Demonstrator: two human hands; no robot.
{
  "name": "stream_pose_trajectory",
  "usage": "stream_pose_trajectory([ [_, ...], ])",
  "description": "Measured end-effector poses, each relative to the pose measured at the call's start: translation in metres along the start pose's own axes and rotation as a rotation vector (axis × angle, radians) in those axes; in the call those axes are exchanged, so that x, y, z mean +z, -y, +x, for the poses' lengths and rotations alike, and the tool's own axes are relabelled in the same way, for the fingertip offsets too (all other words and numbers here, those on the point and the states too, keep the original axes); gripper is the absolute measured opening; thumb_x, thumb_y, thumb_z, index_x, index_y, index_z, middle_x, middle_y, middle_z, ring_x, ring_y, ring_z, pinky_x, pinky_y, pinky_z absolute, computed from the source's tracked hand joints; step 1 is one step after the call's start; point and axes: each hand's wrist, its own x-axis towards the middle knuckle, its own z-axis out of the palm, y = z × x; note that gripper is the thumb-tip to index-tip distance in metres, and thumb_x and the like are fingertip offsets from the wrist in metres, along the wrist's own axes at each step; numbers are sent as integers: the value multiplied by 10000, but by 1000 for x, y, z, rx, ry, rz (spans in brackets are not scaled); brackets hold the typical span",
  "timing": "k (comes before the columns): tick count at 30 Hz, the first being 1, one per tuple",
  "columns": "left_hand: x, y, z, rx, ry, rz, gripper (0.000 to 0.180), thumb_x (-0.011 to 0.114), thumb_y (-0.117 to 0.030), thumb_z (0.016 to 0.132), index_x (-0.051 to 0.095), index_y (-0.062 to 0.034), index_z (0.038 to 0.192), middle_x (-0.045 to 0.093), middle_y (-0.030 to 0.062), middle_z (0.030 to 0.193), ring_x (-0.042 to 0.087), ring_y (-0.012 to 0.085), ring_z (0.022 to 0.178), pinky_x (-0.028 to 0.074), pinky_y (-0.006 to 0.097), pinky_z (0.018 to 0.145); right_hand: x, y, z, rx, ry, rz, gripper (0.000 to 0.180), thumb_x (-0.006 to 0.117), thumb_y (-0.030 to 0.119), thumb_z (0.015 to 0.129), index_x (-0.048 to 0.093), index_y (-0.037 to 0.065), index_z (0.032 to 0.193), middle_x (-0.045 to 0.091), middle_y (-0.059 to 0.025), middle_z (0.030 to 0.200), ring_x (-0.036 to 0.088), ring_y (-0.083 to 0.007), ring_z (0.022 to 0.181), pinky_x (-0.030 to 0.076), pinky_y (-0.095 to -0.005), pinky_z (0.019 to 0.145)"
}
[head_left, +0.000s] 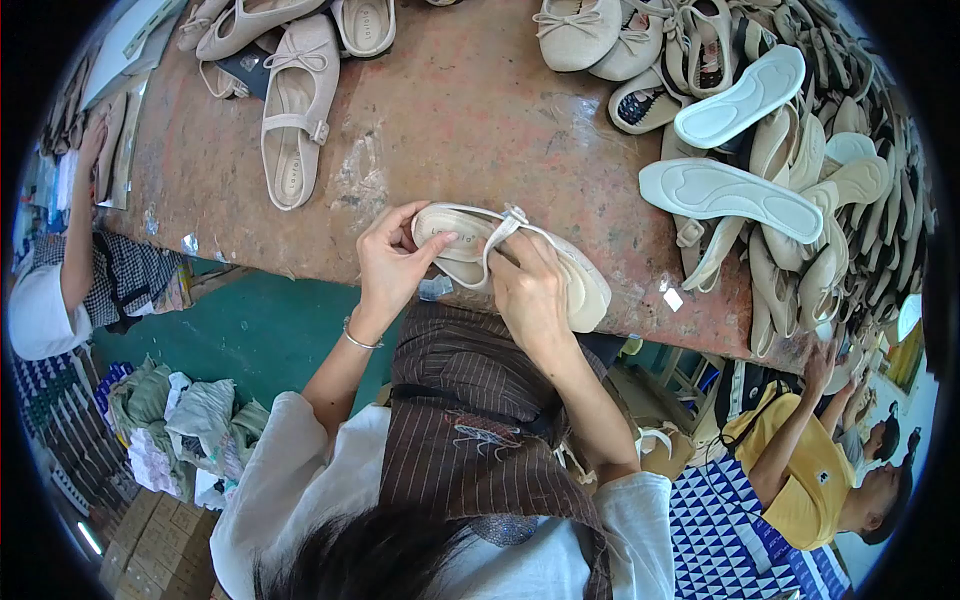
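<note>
A beige flat shoe (470,252) with a thin strap lies sideways at the near edge of the worn reddish table (450,110). My left hand (392,262) holds its heel end, with the thumb pressed on the insole. My right hand (530,290) grips the shoe's middle and toe part, fingers at the strap (503,232). Both forearms come up from the lower edge over a brown striped apron (470,400).
More beige shoes (295,120) lie at the table's far left. A heap of shoes and white insoles (728,190) fills the right side. One person's arm (75,220) rests at the left; a person in yellow (800,460) sits at the right. Cloth bundles (180,420) lie on the green floor.
</note>
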Motion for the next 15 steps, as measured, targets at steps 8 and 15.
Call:
stream_pose_trajectory([
  [8, 9, -6, 7, 16, -87, 42, 246, 825, -41, 787, 686, 30, 976, 667, 30, 744, 576, 32, 589, 453, 209, 480, 3, 1, 1, -67, -32, -75, 217, 677, 6, 665, 716, -3, 878, 627, -118, 1025, 616, -308, 1020, 523, -416, 888],
  [15, -1, 1, 15, -41, -27, 117, 86, 704, -70, 914, 689, 14, 920, 613, -19, 631, 517, -1, 532, 390, 190, 436, 2, 0, -1, -101, 31, -106, 244, 656, 27, 700, 694, -24, 936, 601, -126, 1063, 613, -310, 1018, 513, -409, 912],
])
